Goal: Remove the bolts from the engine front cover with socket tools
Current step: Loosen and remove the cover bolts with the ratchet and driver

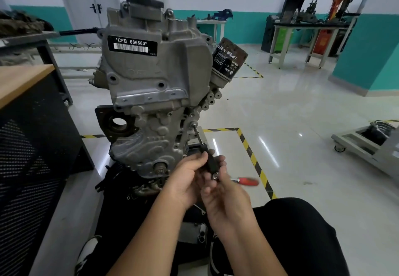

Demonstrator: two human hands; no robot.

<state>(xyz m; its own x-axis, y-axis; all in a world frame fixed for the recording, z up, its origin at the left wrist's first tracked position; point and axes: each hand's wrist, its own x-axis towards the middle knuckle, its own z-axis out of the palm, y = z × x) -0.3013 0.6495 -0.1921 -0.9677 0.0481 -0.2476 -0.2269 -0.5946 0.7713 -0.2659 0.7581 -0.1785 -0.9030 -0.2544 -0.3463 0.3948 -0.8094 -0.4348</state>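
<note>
gripping the socket driver (206,156) handle: left hand (186,177) and right hand (223,191), fingers curled, tip seated at engine front cover (151,141) bolt (193,125).

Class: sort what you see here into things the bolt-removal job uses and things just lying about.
In use:
- front cover
- bolt
- socket driver, gripped by left hand and right hand

Lying about:
- oil filter
- red-handled tool on the floor
- trolley
- workbenches
</note>
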